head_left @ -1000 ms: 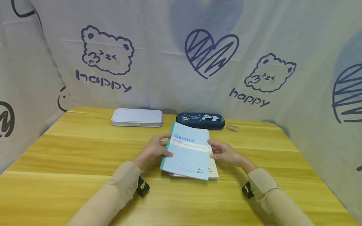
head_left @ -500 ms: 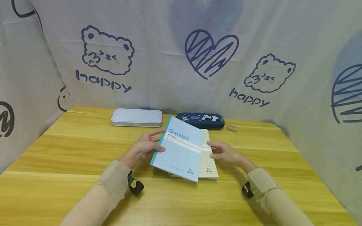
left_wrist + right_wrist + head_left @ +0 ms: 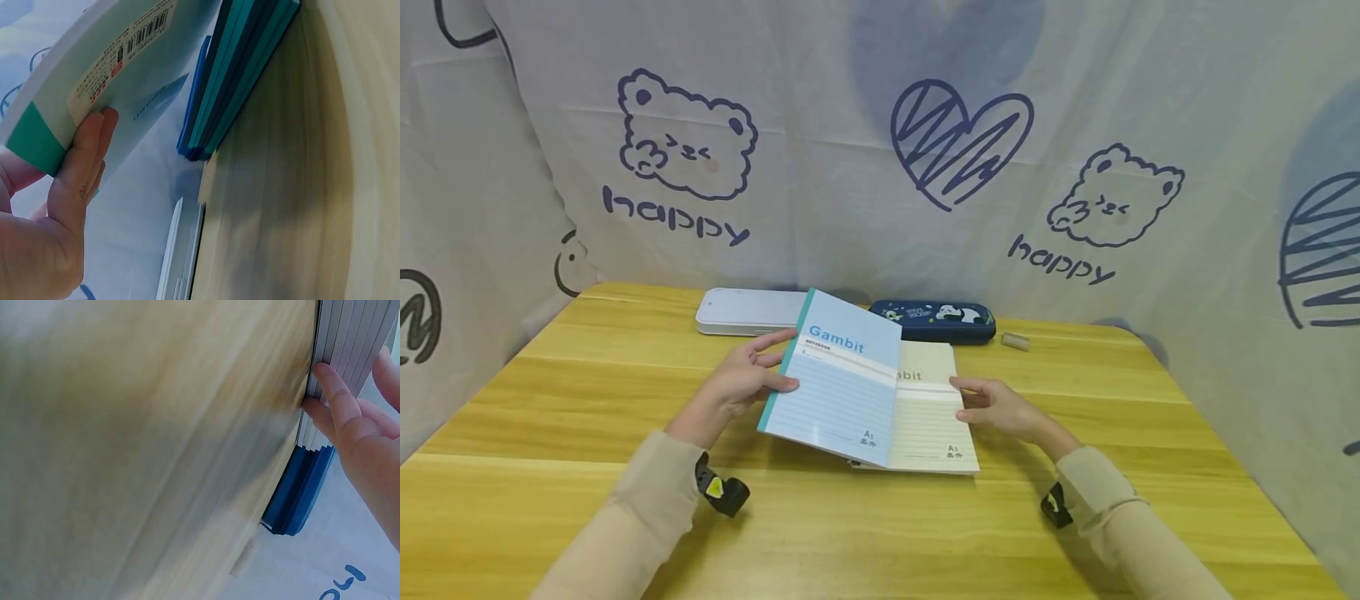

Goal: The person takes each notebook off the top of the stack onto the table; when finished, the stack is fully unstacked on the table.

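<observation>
My left hand (image 3: pixel 737 383) holds a light-blue "Gambit" notebook (image 3: pixel 842 375) by its teal spine, thumb on the front cover and fingers behind. In the left wrist view the notebook's back cover (image 3: pixel 144 69), with a barcode label, is tilted up above a stack of several notebooks (image 3: pixel 244 69). A cream notebook (image 3: pixel 932 425) tops that stack, its left part hidden by the blue one. With fingertips against the stack's right edge, my right hand (image 3: pixel 1000 408) steadies it; in the right wrist view its fingers (image 3: pixel 340 400) lie along the page edges (image 3: pixel 350 344).
At the table's (image 3: pixel 880 550) back stand a white case (image 3: pixel 745 310), partly covered by the blue notebook, and a navy panda case (image 3: pixel 932 321). A small tan cylinder (image 3: pixel 1016 341) lies to the right. Behind hangs a printed cloth (image 3: pixel 820 167).
My left hand has moved left, lifting and sliding the blue notebook off the stack and uncovering more of the cream notebook. The right hand has stayed at the stack's edge.
</observation>
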`<state>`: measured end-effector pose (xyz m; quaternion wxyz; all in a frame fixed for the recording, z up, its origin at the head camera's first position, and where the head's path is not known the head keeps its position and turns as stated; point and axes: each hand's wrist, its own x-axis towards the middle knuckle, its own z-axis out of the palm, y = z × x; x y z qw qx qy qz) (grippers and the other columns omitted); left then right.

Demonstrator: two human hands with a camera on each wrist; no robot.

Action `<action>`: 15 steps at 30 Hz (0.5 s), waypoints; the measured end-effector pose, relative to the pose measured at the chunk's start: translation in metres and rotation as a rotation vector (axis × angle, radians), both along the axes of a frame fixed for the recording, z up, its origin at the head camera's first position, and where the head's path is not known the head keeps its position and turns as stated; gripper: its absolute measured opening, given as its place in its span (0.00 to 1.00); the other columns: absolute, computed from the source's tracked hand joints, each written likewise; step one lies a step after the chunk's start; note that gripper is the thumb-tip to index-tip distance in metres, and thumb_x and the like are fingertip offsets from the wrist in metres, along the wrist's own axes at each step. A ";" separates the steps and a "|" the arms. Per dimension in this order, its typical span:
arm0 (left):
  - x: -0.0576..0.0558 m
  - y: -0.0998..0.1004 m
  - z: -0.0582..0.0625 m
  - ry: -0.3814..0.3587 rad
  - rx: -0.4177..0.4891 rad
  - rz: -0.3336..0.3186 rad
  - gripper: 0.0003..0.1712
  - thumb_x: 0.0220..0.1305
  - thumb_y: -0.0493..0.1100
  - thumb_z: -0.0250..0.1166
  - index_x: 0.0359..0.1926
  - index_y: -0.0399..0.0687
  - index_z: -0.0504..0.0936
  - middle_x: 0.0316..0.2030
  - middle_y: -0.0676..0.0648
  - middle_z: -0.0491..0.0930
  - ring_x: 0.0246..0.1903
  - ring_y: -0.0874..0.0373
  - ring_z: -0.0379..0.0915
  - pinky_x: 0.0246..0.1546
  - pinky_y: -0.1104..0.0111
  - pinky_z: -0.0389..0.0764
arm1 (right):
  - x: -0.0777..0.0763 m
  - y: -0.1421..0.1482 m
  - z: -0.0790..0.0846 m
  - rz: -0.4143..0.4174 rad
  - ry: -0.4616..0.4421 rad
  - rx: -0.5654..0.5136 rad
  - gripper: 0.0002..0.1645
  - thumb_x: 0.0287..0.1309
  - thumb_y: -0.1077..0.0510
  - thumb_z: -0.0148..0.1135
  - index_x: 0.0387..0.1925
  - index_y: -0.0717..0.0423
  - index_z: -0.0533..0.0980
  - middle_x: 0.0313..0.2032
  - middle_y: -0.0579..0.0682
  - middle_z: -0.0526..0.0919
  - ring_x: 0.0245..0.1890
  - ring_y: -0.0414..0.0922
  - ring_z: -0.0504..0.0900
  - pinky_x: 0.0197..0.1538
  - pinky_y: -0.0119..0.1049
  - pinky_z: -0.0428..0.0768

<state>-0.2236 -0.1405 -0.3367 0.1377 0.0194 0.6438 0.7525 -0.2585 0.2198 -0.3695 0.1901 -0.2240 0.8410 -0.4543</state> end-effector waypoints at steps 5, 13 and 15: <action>0.003 -0.016 0.002 -0.008 0.018 0.018 0.45 0.49 0.18 0.56 0.67 0.41 0.51 0.59 0.33 0.58 0.33 0.56 0.78 0.32 0.63 0.78 | -0.002 0.001 -0.002 0.016 0.003 -0.013 0.34 0.57 0.66 0.55 0.61 0.75 0.54 0.62 0.69 0.52 0.60 0.62 0.55 0.57 0.47 0.61; 0.006 -0.034 -0.001 -0.018 0.017 0.036 0.47 0.49 0.18 0.55 0.68 0.40 0.47 0.61 0.31 0.54 0.34 0.58 0.77 0.34 0.64 0.78 | -0.002 0.005 -0.002 0.086 0.053 -0.031 0.37 0.56 0.55 0.58 0.61 0.71 0.56 0.62 0.68 0.54 0.60 0.60 0.57 0.57 0.44 0.62; 0.007 -0.036 -0.003 -0.032 0.011 0.044 0.47 0.49 0.18 0.56 0.68 0.41 0.47 0.61 0.31 0.54 0.34 0.58 0.77 0.34 0.64 0.78 | -0.001 0.004 -0.001 0.077 0.041 -0.026 0.36 0.57 0.58 0.57 0.61 0.72 0.56 0.62 0.68 0.53 0.60 0.60 0.56 0.57 0.45 0.61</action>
